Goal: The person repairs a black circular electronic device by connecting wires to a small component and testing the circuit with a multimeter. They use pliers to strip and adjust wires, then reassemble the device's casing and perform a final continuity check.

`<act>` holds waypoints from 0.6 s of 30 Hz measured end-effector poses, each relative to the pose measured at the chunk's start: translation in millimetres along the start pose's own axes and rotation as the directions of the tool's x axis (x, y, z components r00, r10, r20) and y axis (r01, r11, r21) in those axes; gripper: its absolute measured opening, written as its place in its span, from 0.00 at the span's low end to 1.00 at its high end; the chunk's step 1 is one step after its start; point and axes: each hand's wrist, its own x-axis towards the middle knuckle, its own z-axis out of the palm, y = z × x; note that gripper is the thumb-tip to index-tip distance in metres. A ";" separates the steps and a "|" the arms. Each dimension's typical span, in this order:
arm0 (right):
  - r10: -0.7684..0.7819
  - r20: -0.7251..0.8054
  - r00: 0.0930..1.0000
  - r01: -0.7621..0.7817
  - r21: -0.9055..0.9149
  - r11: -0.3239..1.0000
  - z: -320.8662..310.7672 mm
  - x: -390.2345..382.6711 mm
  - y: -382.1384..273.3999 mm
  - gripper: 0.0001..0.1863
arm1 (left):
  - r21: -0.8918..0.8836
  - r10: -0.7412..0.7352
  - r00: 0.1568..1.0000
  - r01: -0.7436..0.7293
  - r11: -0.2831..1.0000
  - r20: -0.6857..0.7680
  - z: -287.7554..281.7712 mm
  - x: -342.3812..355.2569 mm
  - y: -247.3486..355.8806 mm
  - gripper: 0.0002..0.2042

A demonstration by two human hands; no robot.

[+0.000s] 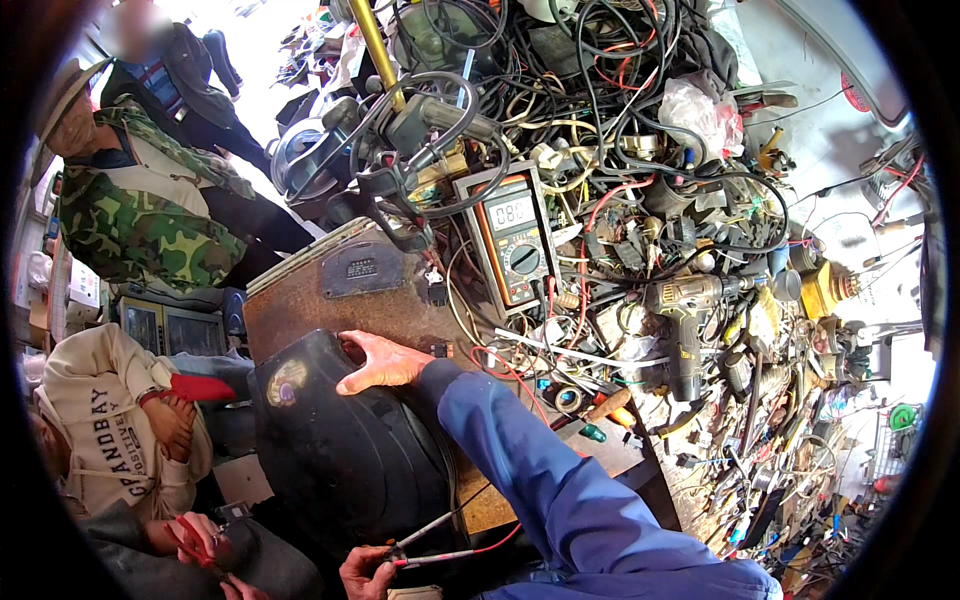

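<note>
- Black plastic housing [340, 440] steadied by my right hand [380, 365], palm flat, grip released.
- Left hand [365, 572] pinches both meter probes [440, 540].
- Probing stage, I judge; next, tips go to contacts; multimeter [513, 245] at 1 o'clock.

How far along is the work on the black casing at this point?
Done: the multimeter is switched on, display lit. In hand: the right hand rests on the black casing; the left hand holds both probes. Left: the probe tips seem not to touch any contact yet.
</note>
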 end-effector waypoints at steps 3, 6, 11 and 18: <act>-0.004 -0.004 1.000 0.004 0.014 1.000 -0.3 0.4 2.7 0.65 | -0.006 -0.002 1.000 0.002 1.000 0.009 0.1 0.4 0.9 0.10; -0.007 -0.012 1.000 0.007 0.025 1.000 0.8 1.0 4.2 0.65 | -0.005 0.013 1.000 -0.013 1.000 0.020 1.6 1.1 4.4 0.11; -0.009 -0.019 1.000 0.010 0.051 0.999 1.0 0.9 3.1 0.63 | -0.021 0.008 1.000 -0.007 1.000 0.028 0.6 1.5 4.0 0.11; 0.000 -0.025 1.000 0.001 0.037 0.999 -2.1 1.5 7.2 0.65 | -0.034 0.018 0.998 -0.016 0.999 0.054 0.8 4.0 5.6 0.11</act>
